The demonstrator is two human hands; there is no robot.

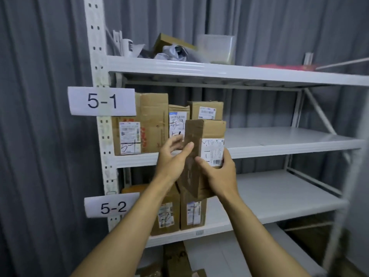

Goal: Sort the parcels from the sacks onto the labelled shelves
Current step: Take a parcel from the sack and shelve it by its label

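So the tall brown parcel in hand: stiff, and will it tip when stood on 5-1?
Probably stiff: the parcel shows straight edges though the right hand grips only its lower half. Likely light, held upright that easily, left hand just steadying. Tall and narrow, so it may tip on the shelf unless leaned against the boxes.

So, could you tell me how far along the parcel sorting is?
Done: three brown cardboard boxes stand on the white metal shelf labelled 5-1, and more boxes on the shelf labelled 5-2. In hand: the left hand and right hand hold a tall brown cardboard parcel in front of the 5-1 shelf. Left: shelving it; the sacks are out of view, so the remainder is unknown.
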